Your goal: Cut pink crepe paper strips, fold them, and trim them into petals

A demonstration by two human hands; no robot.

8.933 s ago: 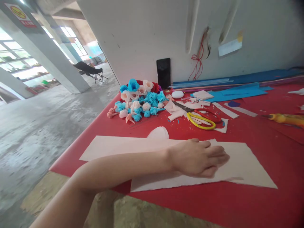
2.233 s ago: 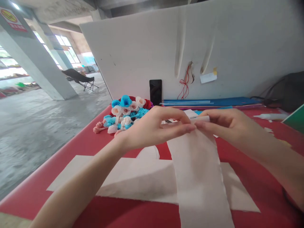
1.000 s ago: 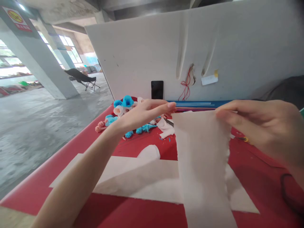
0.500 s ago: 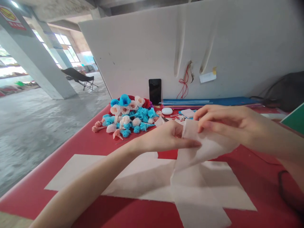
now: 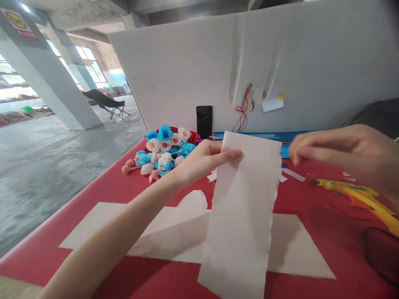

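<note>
A long pale strip of crepe paper (image 5: 246,207) hangs upright, its right edge ragged. My left hand (image 5: 215,155) pinches it near the top left corner, thumb in front and fingers behind. To the right of the strip, apart from it, is my right hand (image 5: 336,151), its fingers curled together with nothing visible in them. Another wide pale paper sheet (image 5: 168,241) lies flat on the table below, partly covered by my left arm and the strip. A rounded white paper piece (image 5: 195,199) lies at its far edge.
A heap of blue, white and pink paper flowers (image 5: 165,153) sits at the back left of the red table (image 5: 162,278). A yellow glue gun (image 5: 358,195) lies at right near a dark cable (image 5: 368,249). A phone (image 5: 204,121) leans on the white board (image 5: 174,70).
My right hand has let go of the strip and moved right. The strip, folded over before, now hangs flat from my left hand, which has moved up and left. The glue gun has come into sight.
</note>
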